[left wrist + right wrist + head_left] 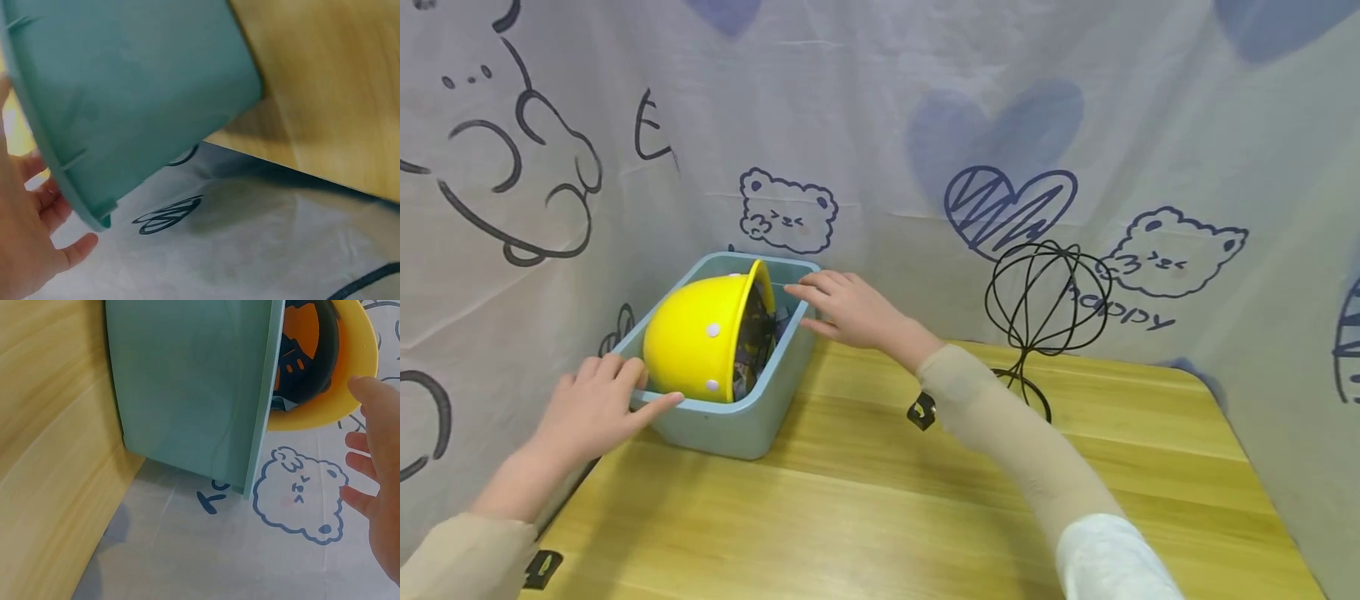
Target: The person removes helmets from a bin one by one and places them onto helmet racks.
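Helmet (pixel 691 337) sits in the bin (pixel 715 432) between left grip (pixel 593 404) and right grip (pixel 852 310).

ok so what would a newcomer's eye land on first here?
Most likely the bright yellow helmet, lying tipped on its side in the blue-green bin at the table's back left. Next, the black wire stand with its globe-shaped top, right of the bin, partly behind the right forearm. Then the two hands: left at the bin's near-left corner, right by its far-right corner.
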Available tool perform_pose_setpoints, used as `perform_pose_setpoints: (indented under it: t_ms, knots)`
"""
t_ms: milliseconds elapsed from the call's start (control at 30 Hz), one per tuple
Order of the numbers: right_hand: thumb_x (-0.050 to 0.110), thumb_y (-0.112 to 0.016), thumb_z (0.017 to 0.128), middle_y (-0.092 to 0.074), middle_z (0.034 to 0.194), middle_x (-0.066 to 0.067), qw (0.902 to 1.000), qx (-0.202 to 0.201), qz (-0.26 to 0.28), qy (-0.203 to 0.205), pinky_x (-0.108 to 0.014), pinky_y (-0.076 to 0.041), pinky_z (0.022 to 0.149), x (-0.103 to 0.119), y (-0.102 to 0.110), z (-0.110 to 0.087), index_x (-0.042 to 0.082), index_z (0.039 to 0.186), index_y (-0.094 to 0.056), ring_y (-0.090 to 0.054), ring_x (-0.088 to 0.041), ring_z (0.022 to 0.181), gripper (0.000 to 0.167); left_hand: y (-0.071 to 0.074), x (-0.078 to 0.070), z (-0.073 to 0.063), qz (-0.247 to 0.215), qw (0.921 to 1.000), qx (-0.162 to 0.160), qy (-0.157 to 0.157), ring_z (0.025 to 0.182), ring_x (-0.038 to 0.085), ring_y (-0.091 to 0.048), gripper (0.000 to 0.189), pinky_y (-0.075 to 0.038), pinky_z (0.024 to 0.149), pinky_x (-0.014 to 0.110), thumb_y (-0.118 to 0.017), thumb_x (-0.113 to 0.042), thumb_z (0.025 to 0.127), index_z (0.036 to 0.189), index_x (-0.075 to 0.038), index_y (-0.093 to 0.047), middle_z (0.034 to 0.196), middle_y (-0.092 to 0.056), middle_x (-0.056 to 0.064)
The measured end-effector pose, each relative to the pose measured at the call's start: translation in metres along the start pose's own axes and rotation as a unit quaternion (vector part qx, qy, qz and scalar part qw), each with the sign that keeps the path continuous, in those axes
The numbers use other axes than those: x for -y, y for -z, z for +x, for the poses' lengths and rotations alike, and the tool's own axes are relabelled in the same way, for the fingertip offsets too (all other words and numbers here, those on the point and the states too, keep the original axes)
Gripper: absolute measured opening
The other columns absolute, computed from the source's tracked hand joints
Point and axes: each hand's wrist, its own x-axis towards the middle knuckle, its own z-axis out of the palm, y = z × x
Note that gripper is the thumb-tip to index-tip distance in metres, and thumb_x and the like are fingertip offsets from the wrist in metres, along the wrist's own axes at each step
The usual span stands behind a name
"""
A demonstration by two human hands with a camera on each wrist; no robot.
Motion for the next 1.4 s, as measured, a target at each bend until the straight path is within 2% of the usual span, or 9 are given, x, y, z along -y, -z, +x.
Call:
perform_pose_setpoints:
  t_ms: [167,333,533,933,1200,1400]
  knots:
    - [0.04,-0.052,0.1,-0.056,0.137,-0.006,1.0,0.0,-0.007,-0.001,-0.038,-0.044,0.107,-0.001,-0.001,0.012,0.014,0.144,-0.046,-0.052,-0.022,0.127,0.051,-0.013,0.004,-0.003,0.017,0.9996,-0.006,-0.022,0.089,0.032,-0.037,0.051,-0.029,0.073,0.047,-0.046,-0.062,0.095,0.091,-0.011,-0.045,0.089,-0.043,0.008]
    - [0.041,-0.054,0.099,-0.056,0.137,-0.006,0.9998,-0.011,-0.017,0.008,-0.038,-0.044,0.107,0.001,0.003,0.02,0.015,0.144,-0.047,-0.052,-0.022,0.129,0.052,-0.01,0.002,-0.002,0.013,0.9994,-0.005,-0.033,0.087,0.031,-0.036,0.048,-0.028,0.071,0.044,-0.046,-0.06,0.095,0.091,-0.011,-0.044,0.088,-0.042,0.008]
    - [0.039,-0.057,0.097,-0.056,0.137,-0.005,0.9994,-0.024,-0.01,0.024,-0.037,-0.043,0.108,0.005,0.007,0.03,0.015,0.142,-0.048,-0.051,-0.022,0.129,0.052,-0.004,0.001,0.0,0.006,0.9995,0.014,-0.027,0.083,0.031,-0.038,0.05,-0.029,0.066,0.04,-0.047,-0.062,0.094,0.091,-0.012,-0.046,0.089,-0.044,0.009]
    - [0.038,-0.058,0.097,-0.053,0.141,-0.004,0.9996,-0.001,-0.013,0.026,-0.037,-0.043,0.107,0.014,0.014,0.042,0.019,0.143,-0.047,-0.048,-0.021,0.132,0.051,0.013,-0.004,0.009,-0.022,0.9966,0.079,0.005,0.085,0.032,-0.043,0.059,-0.031,0.064,0.038,-0.049,-0.07,0.088,0.091,-0.011,-0.053,0.089,-0.049,0.01]
    - [0.041,-0.058,0.097,-0.055,0.137,-0.002,0.9994,-0.002,-0.018,0.029,-0.034,-0.044,0.104,0.018,0.015,0.051,0.02,0.141,-0.05,-0.05,-0.019,0.129,0.05,0.017,-0.001,0.014,-0.022,0.9964,0.081,0.008,0.081,0.029,-0.046,0.062,-0.035,0.058,0.034,-0.051,-0.073,0.085,0.086,-0.011,-0.055,0.084,-0.052,0.007]
    - [0.044,-0.06,0.095,-0.058,0.131,-0.003,0.9984,-0.014,-0.002,0.055,-0.032,-0.045,0.102,0.022,0.01,0.058,0.017,0.131,-0.057,-0.054,-0.019,0.122,0.045,0.016,-0.001,0.014,-0.028,0.9962,0.081,0.008,0.082,0.03,-0.047,0.063,-0.036,0.058,0.035,-0.051,-0.074,0.084,0.085,-0.011,-0.056,0.084,-0.054,0.007]
